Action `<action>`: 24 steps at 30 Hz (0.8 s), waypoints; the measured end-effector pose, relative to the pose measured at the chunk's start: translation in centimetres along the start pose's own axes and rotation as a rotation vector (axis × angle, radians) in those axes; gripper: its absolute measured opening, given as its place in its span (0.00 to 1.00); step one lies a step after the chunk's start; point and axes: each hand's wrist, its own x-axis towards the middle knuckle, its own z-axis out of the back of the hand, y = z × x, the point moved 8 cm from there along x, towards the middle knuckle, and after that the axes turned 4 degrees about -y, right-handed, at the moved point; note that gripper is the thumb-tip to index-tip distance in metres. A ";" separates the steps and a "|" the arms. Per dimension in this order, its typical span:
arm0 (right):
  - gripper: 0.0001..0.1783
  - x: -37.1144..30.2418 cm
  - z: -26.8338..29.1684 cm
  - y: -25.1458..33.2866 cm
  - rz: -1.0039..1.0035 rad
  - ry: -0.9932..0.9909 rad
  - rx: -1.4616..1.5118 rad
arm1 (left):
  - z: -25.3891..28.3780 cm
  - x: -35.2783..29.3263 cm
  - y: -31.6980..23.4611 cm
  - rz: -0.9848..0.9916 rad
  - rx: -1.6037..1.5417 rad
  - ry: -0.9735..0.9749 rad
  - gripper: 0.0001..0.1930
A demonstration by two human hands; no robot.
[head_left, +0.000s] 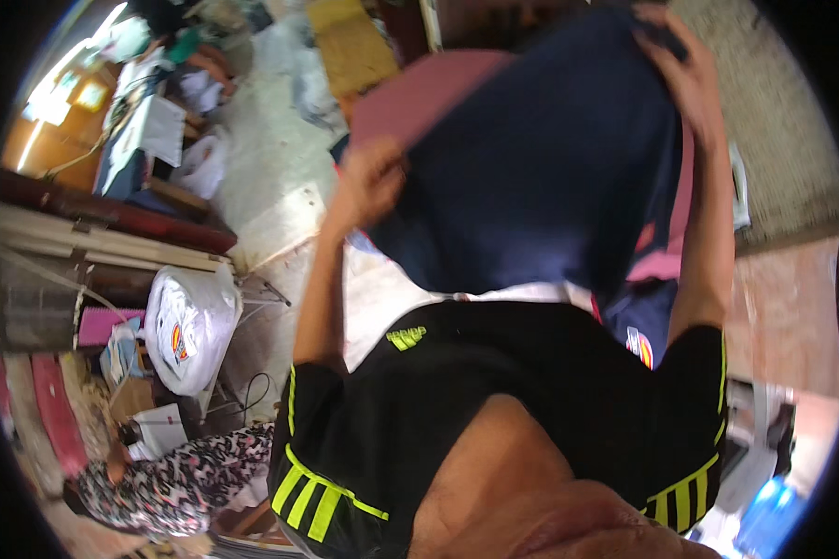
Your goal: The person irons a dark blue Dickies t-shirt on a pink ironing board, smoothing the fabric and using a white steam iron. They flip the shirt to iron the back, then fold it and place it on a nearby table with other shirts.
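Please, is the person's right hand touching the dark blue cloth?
Touching. The head view shows the right hand gripping the dark blue cloth at its upper right corner, with no gap between them.

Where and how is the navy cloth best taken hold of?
Probably by opposite edges of the navy cloth: left hand from the left, right hand from the right at the far corner. It is broad and limp, so one grip might let it sag.

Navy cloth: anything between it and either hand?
Nothing visible. The left hand, slightly blurred, grips the navy cloth at its left edge; the right hand holds its upper right corner. The pink cloth shows behind it, not between.
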 end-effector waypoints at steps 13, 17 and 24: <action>0.21 -20.2 -19.7 -10.8 -0.350 0.166 -0.538 | -10.7 -0.7 9.1 -0.060 0.458 0.041 0.21; 0.20 -24.1 -19.2 -9.4 -0.361 -0.057 -0.535 | -11.1 -5.0 8.2 -0.065 0.461 -0.009 0.19; 0.20 -24.0 -19.3 -9.5 -0.450 -0.052 -0.523 | -15.1 -8.6 4.3 -0.333 0.289 0.101 0.27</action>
